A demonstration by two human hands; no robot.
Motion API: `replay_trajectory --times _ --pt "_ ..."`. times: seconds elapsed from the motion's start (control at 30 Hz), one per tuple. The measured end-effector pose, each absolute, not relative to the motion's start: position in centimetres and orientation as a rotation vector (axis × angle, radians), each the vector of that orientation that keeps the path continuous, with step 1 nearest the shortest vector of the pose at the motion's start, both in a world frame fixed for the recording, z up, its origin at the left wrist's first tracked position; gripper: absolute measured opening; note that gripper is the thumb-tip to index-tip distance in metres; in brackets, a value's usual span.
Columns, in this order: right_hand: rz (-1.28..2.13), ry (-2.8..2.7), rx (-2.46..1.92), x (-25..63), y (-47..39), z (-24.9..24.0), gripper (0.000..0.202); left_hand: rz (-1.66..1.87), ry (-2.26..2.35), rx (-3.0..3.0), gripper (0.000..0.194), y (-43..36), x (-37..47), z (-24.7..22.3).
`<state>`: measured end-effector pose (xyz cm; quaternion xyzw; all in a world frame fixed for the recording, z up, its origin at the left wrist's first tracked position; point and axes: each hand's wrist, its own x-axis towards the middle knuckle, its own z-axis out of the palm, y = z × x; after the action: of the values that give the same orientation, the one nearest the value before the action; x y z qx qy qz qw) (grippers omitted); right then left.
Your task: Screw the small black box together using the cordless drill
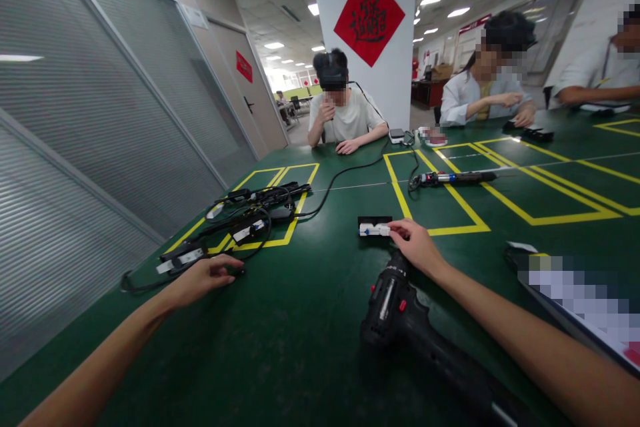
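Observation:
My right hand point(414, 243) pinches the right end of a small white plastic part point(376, 231) with blue spots. A flat black piece point(373, 219) stands directly behind that part. Just below this hand lies a black cordless drill point(393, 303), its chuck toward the hand and its handle running to the lower right. On the left, my left hand point(213, 275) rests low over the table with curled fingers apart. A small dark spot shows by its fingertips, too small to name. Close beyond are black power adapters and cables point(255, 217) with white labels.
Yellow tape point(460, 230) marks rectangles on the green table point(300, 347). A pen-like electric screwdriver point(455, 178) with a cord lies farther back. At right is a partly blurred flat object point(575, 300). A person point(345, 113) sits opposite; two others sit at right.

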<state>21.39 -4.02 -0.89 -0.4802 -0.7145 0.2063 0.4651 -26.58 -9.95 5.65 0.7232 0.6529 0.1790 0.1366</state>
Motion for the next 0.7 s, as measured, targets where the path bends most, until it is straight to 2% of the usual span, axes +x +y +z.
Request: replay_trajectory --times 0.1,0.2,0.3,0.4,0.5,0.7 --pt "0.307 -1.832 -1.242 21.4 -4.4 0.0 0.027 0.472 1.823 2.225 0.026 -9.8 -25.9 6.0" --pt "0.131 -1.996 -1.283 21.3 -4.6 0.9 0.035 0.579 1.739 2.358 0.027 -9.3 -23.1 6.2" --pt "-0.007 -2.149 -1.327 21.1 -4.4 1.6 0.037 0.664 1.58 2.491 0.026 -8.3 -17.7 6.4" --pt "-0.105 -2.261 -1.372 20.9 -4.4 2.2 0.031 0.689 1.392 2.613 0.031 -6.6 -11.2 6.3" --pt "-0.142 -2.299 -1.379 20.7 -4.6 2.5 0.026 0.674 1.173 2.721 0.044 -4.4 -5.3 5.7" --pt "0.01 -2.217 -1.315 21.0 -4.0 1.5 0.025 0.706 0.937 2.757 0.031 -1.0 1.3 3.2"
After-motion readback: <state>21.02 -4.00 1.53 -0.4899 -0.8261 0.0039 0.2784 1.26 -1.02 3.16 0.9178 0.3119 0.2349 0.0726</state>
